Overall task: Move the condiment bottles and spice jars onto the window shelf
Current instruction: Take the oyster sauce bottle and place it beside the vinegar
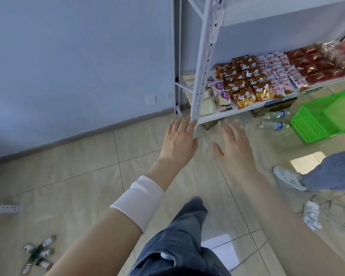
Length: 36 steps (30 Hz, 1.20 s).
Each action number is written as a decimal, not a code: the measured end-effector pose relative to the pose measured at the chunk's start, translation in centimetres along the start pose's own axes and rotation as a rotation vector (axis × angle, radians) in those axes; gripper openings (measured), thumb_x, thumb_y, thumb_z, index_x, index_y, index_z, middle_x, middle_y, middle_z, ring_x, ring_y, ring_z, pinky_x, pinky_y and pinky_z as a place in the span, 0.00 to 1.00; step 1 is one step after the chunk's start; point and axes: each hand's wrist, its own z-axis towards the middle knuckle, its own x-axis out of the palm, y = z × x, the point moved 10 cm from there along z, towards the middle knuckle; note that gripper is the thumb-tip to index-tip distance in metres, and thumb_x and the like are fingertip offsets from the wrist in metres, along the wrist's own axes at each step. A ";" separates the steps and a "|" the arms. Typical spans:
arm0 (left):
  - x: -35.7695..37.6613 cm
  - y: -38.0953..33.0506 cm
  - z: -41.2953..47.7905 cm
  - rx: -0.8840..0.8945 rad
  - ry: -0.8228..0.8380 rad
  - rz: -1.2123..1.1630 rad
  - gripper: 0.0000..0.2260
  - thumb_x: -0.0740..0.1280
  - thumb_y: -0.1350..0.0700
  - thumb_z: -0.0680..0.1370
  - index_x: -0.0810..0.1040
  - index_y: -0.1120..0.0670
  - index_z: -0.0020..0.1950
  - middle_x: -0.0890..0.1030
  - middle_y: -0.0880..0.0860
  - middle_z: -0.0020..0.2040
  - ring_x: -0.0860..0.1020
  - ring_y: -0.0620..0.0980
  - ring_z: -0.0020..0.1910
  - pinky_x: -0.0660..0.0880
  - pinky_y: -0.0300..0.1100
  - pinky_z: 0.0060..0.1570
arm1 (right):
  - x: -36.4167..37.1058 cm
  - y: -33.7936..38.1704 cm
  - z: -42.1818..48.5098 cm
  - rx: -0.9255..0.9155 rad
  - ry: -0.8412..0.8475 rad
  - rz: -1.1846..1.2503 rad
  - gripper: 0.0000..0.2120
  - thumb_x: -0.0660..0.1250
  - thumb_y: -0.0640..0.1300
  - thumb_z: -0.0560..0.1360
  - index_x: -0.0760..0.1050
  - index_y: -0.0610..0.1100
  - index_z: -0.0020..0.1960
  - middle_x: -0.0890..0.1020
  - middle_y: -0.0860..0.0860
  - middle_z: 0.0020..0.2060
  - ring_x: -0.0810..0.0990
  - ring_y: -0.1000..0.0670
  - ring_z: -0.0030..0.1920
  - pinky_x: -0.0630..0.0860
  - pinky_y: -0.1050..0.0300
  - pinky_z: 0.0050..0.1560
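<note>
Both hands out front, fingers straight, nothing in them. My left hand [180, 136] is right at the rack post [204, 62], my right hand [234, 144] is beside it, free for a pickup, I'd say. The small jars [38, 253] lie heaped on the floor down to my left, well apart, not yet picked up.

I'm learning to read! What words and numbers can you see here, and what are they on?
"3+": on the purple labels of the cake packets.
"白象": on the orange-brown noodle packets; the second character is blurry, so this is only likely.
Red-and-white packets: print too blurred to read.
Water bottles: blue labels too small to read.
Small bottles on the floor: labels too blurred to read.
</note>
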 end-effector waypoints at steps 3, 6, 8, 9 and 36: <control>-0.2 -2.1 4.1 0.022 -0.058 -0.012 0.22 0.66 0.60 0.74 0.69 0.61 0.68 0.72 0.61 0.67 0.65 0.62 0.69 0.57 0.53 0.70 | -2.2 -2.5 3.1 0.003 -0.025 -0.012 0.25 0.70 0.41 0.72 0.69 0.34 0.66 0.72 0.35 0.64 0.67 0.32 0.68 0.69 0.35 0.63; -0.5 -3.7 7.9 0.035 -0.087 -0.015 0.22 0.67 0.59 0.74 0.69 0.61 0.67 0.72 0.61 0.67 0.66 0.62 0.69 0.58 0.54 0.69 | -4.1 -4.4 6.2 -0.029 -0.053 -0.010 0.24 0.67 0.43 0.74 0.68 0.36 0.67 0.72 0.36 0.65 0.64 0.33 0.69 0.66 0.36 0.66; -0.5 -4.7 10.2 0.034 -0.101 -0.021 0.22 0.66 0.59 0.75 0.68 0.60 0.68 0.71 0.60 0.68 0.65 0.61 0.70 0.57 0.54 0.70 | -5.1 -6.0 8.2 -0.030 -0.080 0.008 0.24 0.67 0.43 0.74 0.68 0.37 0.68 0.71 0.36 0.66 0.63 0.34 0.70 0.65 0.36 0.67; -0.6 -5.3 11.2 0.032 -0.109 -0.026 0.22 0.66 0.58 0.75 0.68 0.60 0.69 0.71 0.59 0.68 0.65 0.60 0.70 0.57 0.54 0.70 | -5.5 -6.8 9.1 -0.025 -0.093 0.018 0.24 0.67 0.43 0.74 0.67 0.37 0.68 0.70 0.37 0.67 0.62 0.35 0.71 0.64 0.36 0.67; 1.5 -28.6 37.1 -0.058 -0.375 0.103 0.21 0.65 0.56 0.76 0.69 0.59 0.68 0.71 0.59 0.68 0.66 0.59 0.70 0.56 0.50 0.68 | -22.7 -34.3 27.5 -0.237 -0.249 0.144 0.27 0.55 0.53 0.76 0.68 0.37 0.67 0.70 0.37 0.67 0.64 0.35 0.70 0.67 0.35 0.65</control>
